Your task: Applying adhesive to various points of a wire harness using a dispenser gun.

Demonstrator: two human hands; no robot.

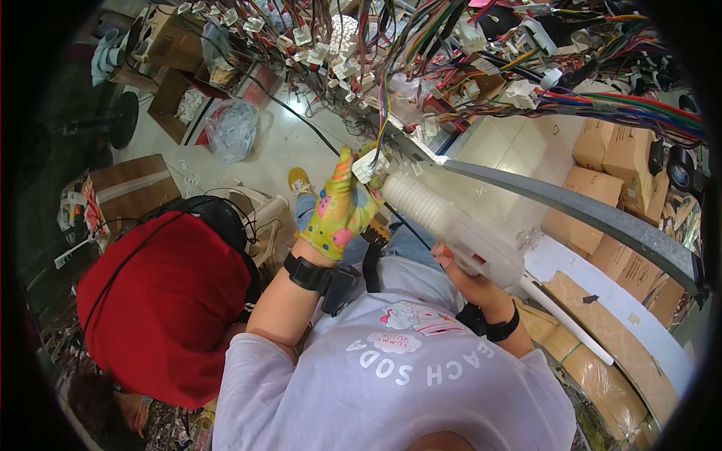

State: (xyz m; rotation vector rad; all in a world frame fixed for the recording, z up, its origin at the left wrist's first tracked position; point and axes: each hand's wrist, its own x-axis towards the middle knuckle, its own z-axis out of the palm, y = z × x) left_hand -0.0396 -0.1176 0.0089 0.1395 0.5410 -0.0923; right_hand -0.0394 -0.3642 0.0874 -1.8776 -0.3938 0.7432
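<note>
My left hand, in a yellow-green patterned glove, is raised in the middle with its fingers closed around a white plastic connector. Thin coloured wires run up from the connector toward the harness bundles. In my right hand is a bulky whitish plastic tool, shaped like a hot-air gun, held around its body. Its ribbed front end points up and left, close beside the connector and the gloved fingers. A gap or contact between them cannot be made out.
Coloured wires with white connectors hang along the top. A curved grey metal rail runs to the right, with cardboard boxes behind it. At left a person in a red shirt bends low. An open box and clear plastic bag stand beyond.
</note>
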